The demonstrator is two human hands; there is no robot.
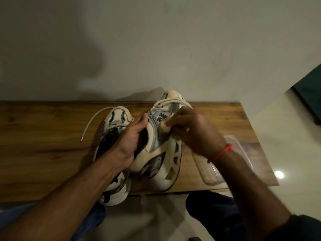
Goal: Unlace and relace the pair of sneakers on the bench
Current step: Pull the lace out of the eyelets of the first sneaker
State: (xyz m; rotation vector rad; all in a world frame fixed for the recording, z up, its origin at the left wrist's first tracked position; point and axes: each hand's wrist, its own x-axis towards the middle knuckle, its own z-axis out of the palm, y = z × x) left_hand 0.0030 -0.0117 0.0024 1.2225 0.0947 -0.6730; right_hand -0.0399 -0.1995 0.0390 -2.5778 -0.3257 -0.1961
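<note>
Two cream, silver and black sneakers lie on the wooden bench (43, 136). The left sneaker (114, 192) stands upright, its cream lace (90, 122) trailing loose to the left. The right sneaker (156, 160) is tipped on its side, sole facing right. My left hand (130, 140) grips its collar, fingers inside the opening. My right hand (194, 131) is curled over its upper and pinches a cream lace (164, 126); another stretch of that lace crosses the toe.
A clear plastic tray (243, 146) lies on the bench's right end, partly under my right forearm. The wall stands right behind the bench. Pale tiled floor shows to the right, and my knees sit below the front edge.
</note>
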